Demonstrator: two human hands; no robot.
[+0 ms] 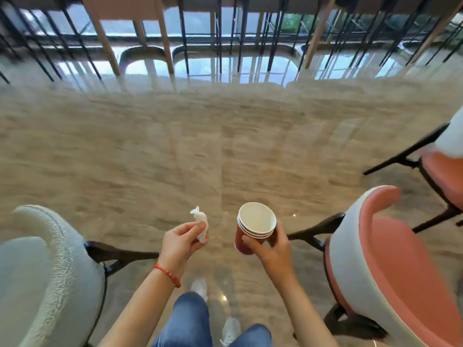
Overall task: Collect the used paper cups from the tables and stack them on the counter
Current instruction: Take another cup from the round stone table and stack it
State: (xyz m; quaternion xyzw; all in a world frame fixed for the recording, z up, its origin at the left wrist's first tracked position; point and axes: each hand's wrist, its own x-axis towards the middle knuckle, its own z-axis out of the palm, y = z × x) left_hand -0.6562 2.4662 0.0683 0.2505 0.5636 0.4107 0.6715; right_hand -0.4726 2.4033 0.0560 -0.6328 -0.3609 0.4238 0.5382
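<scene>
My right hand (271, 249) grips a nested stack of three red paper cups (253, 225) with white insides, held tilted with the mouths towards me, above the floor. My left hand (179, 240) pinches a crumpled white tissue (201, 225) between thumb and fingers. A red bead bracelet circles my left wrist. Both hands are in front of my body, about level with each other. No table or counter top is in view.
A pale fuzzy armchair (47, 271) stands close at my left. A pink and white armchair (390, 266) stands close at my right, another pink chair (441, 171) behind it. Open glossy beige floor (200, 146) stretches ahead to rows of chair and table legs (225, 41).
</scene>
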